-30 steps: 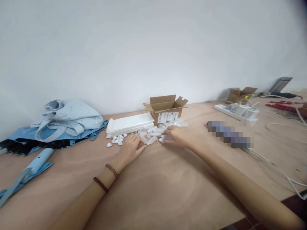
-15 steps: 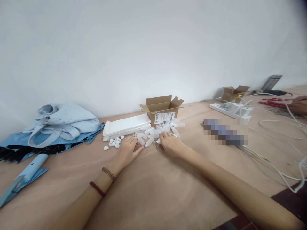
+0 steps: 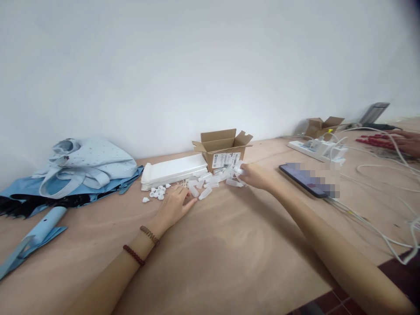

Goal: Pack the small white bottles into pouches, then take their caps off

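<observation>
A loose heap of small translucent plastic bottles [image 3: 210,181] lies on the wooden tabletop [image 3: 210,253], in front of an open cardboard box [image 3: 221,151]. My left hand [image 3: 173,206] rests palm down with its fingers apart, touching nothing held, just right of a cluster of white bottle caps [image 3: 156,192]. My right hand [image 3: 256,176] is at the heap's right end, its fingertips closed around a small translucent bottle [image 3: 238,170]. Behind the caps lies a stack of white flat packets [image 3: 173,171].
To the right lie a phone [image 3: 303,179] with a blurred screen, a white power strip [image 3: 315,150], white cables and a second cardboard box [image 3: 324,127]. A co-worker's hand [image 3: 407,142] is at the far right. Blue cloth [image 3: 68,186] lies at the left.
My right hand has moved right and up, away from the middle of the heap, and closed on a bottle. My left hand has barely moved. The co-worker's hand shows more at the right.
</observation>
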A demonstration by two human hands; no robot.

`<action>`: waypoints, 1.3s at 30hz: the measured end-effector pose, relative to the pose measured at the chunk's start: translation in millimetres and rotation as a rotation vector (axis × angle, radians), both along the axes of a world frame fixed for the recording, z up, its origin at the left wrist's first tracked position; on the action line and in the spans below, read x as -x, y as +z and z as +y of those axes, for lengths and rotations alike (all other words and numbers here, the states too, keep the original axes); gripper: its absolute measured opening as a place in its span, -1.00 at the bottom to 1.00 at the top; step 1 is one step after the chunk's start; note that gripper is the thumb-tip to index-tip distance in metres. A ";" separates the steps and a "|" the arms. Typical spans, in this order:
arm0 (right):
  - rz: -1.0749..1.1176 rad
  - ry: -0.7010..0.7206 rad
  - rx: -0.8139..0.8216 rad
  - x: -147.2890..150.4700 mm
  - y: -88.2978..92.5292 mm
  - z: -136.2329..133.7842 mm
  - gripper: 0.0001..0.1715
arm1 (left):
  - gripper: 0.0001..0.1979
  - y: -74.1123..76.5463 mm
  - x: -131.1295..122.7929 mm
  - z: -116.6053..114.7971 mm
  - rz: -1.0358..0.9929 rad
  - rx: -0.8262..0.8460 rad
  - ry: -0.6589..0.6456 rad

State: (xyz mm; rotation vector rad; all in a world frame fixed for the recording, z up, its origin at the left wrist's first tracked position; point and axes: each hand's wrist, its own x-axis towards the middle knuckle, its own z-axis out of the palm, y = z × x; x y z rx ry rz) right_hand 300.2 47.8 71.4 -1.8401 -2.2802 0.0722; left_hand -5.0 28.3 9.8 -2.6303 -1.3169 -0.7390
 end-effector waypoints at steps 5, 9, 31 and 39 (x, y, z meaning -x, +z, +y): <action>0.033 -0.014 0.076 2.8 -1.7 -1.3 -0.89 | -0.81 -0.8 0.6 0.1 -0.012 0.004 -0.015; 0.151 0.097 0.186 3.8 6.4 -7.7 -0.92 | -0.83 -2.5 0.8 1.0 -0.021 0.008 -0.016; 0.072 0.410 -0.007 3.9 -29.8 7.5 -0.74 | -0.87 -1.6 0.5 0.9 -0.030 0.025 -0.014; -0.039 0.322 -0.088 7.1 -5.7 -3.2 -0.74 | -0.88 -2.4 0.3 0.4 -0.036 0.036 -0.005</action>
